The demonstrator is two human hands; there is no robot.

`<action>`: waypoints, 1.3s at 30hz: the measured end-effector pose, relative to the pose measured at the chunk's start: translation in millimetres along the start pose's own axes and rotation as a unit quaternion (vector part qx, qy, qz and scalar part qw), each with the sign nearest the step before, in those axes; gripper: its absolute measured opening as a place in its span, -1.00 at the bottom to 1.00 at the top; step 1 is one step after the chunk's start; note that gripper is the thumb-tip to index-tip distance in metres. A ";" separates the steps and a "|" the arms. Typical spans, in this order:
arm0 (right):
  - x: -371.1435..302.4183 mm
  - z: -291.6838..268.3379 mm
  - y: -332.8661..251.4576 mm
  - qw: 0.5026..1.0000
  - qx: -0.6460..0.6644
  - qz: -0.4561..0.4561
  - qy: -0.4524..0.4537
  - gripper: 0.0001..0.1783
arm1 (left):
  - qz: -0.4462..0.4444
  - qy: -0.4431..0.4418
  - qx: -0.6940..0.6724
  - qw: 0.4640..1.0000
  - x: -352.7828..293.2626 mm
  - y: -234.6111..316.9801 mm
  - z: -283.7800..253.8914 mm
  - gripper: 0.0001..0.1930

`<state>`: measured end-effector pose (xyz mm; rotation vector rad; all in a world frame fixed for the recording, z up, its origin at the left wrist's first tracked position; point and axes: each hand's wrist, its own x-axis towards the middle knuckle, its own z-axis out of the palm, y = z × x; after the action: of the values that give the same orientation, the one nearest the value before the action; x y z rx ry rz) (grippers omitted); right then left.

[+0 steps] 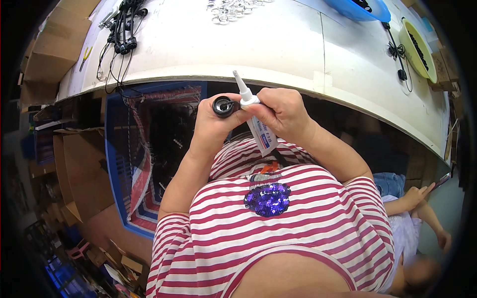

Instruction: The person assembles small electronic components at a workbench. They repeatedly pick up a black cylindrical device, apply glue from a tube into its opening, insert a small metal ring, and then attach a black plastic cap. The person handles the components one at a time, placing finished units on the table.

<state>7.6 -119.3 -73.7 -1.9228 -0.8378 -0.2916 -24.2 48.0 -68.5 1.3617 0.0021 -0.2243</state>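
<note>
Just beyond my chest, my left hand (208, 131) is closed around a black round part (223, 106). Its hollow end faces up and shows a pale inside. Beside it, my right hand (287, 111) grips a white glue tube (262, 136) with a long tapered nozzle (241, 83). The nozzle points up toward the table edge, and the printed body hangs down below my fingers. My left thumb lies close to the tube's neck; whether it touches cannot be told. The nozzle tip is apart from the black part.
On the white table (278, 54) lie black corded parts (126, 30), yellow-handled pliers (85, 57) and several clear rings (228, 12). A blue basin (365, 10) and a yellow basin (420, 49) stand right. Below is a blue crate (117, 164). Another person (410, 228) sits at right.
</note>
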 end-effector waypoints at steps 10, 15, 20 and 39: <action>-0.2 1.0 0.0 0.999 0.039 0.015 -0.006 -0.72 | 0.005 0.000 -0.012 1.000 0.8 -1.9 -1.9 -0.82; 1.6 1.0 -2.0 0.999 0.040 0.025 -0.009 -0.72 | 0.018 -0.004 -0.015 1.000 1.7 -2.2 -2.2 -0.84; 5.8 -0.8 -2.0 0.999 0.040 0.028 -0.013 -0.72 | 0.009 -0.008 0.005 1.000 3.6 3.9 -3.9 -0.82; 12.3 -29.3 -14.0 0.553 0.700 0.389 -0.230 -0.58 | 0.148 -0.091 0.159 0.972 14.6 -2.2 -24.9 -0.78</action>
<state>11.7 -135.3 -43.1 -0.5529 -0.1704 1.1780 -7.1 69.4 -77.8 1.6339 -0.4037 -0.0997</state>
